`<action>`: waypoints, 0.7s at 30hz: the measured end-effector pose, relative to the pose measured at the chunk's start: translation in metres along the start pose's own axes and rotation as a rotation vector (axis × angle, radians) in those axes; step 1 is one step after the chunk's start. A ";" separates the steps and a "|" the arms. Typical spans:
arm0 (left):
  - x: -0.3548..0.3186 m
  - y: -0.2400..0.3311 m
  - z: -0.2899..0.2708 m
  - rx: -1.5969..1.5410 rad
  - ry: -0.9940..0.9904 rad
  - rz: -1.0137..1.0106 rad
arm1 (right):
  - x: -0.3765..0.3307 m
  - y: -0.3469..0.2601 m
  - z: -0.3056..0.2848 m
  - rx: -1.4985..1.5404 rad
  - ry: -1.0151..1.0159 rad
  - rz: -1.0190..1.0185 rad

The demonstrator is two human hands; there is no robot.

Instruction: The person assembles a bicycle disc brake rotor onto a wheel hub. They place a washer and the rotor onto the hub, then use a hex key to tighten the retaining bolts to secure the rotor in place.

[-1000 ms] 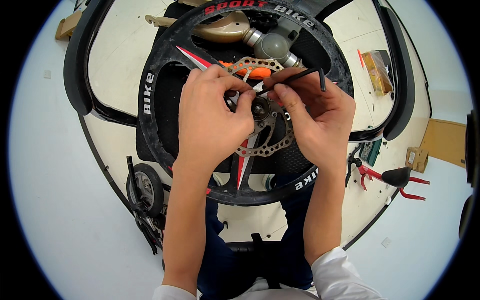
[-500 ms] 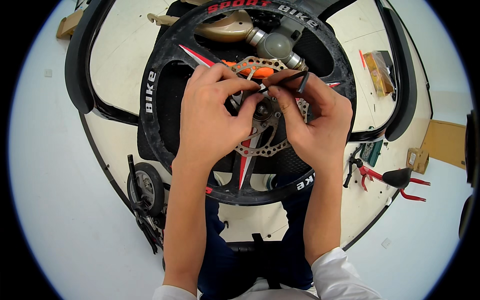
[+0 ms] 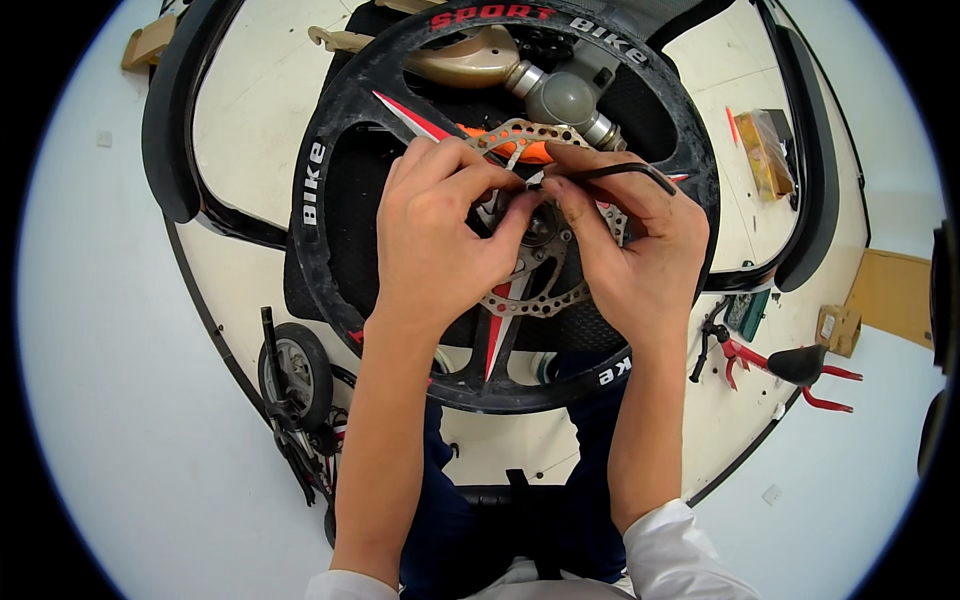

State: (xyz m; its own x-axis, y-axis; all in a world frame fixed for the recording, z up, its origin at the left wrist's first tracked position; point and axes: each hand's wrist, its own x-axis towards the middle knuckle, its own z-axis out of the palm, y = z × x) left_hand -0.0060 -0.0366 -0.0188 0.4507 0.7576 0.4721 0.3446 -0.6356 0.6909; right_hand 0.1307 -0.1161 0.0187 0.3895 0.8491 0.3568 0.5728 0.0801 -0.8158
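A black spoked bike wheel (image 3: 308, 255) lies flat on a black chair seat in front of me, its perforated metal brake disc (image 3: 548, 304) facing up around the hub. My right hand (image 3: 645, 235) is closed on a black L-shaped hex key (image 3: 622, 168), whose bent end sticks out over the back of the fingers. Just above the disc, my left hand (image 3: 440, 235) pinches thumb and forefinger together at the key's other end. Whatever those left fingertips hold is too small and covered to make out. The two hands' fingertips nearly meet there.
Under the wheel's far openings lie a beige fork-like part (image 3: 465, 60) and an orange tool (image 3: 535, 152). Chair armrests (image 3: 168, 130) flank the wheel. On the floor are a folded bike (image 3: 297, 380), a red frame with a black saddle (image 3: 797, 364), and a cardboard box (image 3: 838, 328).
The hex key has turned in my right hand, its bent end swinging outward to the right. Both hands stay close together over the hub; the whole view has shifted slightly.
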 end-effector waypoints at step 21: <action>0.002 0.001 -0.002 -0.014 -0.034 0.035 | -0.002 -0.005 0.000 -0.012 -0.056 0.005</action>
State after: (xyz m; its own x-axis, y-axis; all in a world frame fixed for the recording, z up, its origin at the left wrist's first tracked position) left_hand -0.0059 -0.0353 -0.0161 0.4900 0.7295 0.4772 0.3165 -0.6590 0.6824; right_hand 0.1268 -0.1182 0.0222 0.3513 0.8774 0.3268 0.5796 0.0703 -0.8119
